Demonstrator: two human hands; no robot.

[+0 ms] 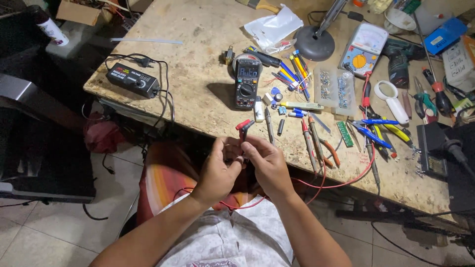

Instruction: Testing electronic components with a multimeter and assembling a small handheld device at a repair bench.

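Observation:
My left hand and my right hand meet in front of the wooden workbench, just below its near edge. Between them they grip a red probe plug and a black probe plug, whose tips stick up above the fingers. A thin red wire trails from my hands along the bench edge to the right. A black digital multimeter with a lit display stands on the bench directly beyond my hands.
A black regulated power adapter with cable lies at the bench's left edge. Screwdrivers, pliers, soldering irons, a clear parts box, an analog meter, a magnifier and a lamp base crowd the right. A black chair stands left.

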